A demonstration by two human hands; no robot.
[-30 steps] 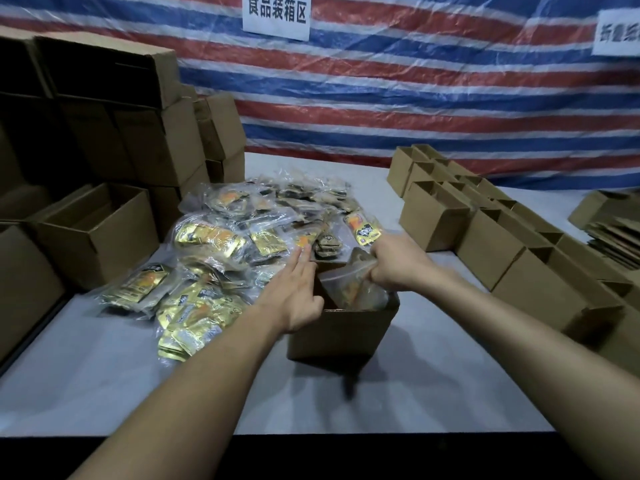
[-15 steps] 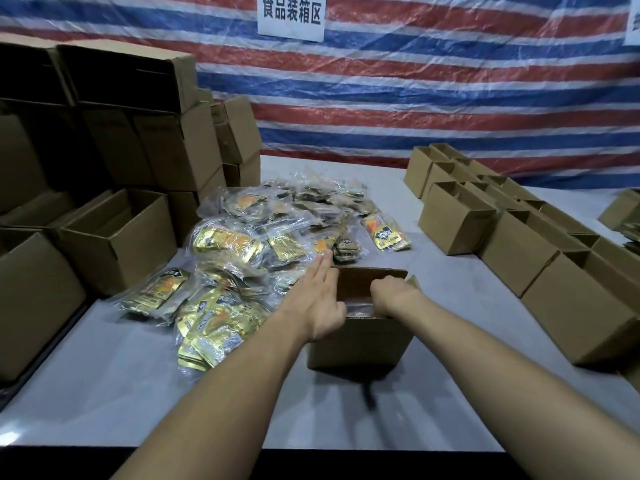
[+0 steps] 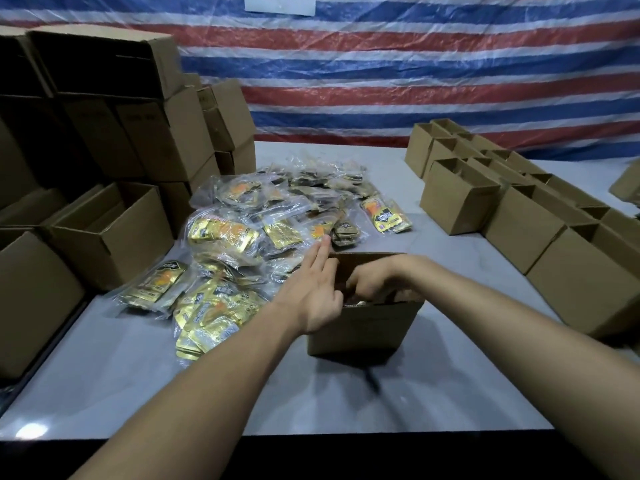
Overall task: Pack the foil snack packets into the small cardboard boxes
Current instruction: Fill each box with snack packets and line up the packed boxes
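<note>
A small open cardboard box [image 3: 360,329] stands on the grey table near me. My left hand [image 3: 311,292] lies flat against its left wall with straight fingers reaching up to the rim. My right hand [image 3: 375,278] is down inside the box, fingers curled on the snack packets there; a foil edge [image 3: 358,303] shows just under it, the rest is hidden by the walls. A heap of gold foil snack packets in clear bags [image 3: 239,237] lies to the left and behind the box.
Rows of small open boxes [image 3: 457,199] line the right side of the table. Large cartons [image 3: 107,233] are stacked on the left. One loose packet [image 3: 384,216] lies behind the box. Bare table surface [image 3: 433,393] runs along the front edge.
My right hand, which held a clear bag of packets above the box, has gone down inside it. My left hand has stayed on the box's left wall.
</note>
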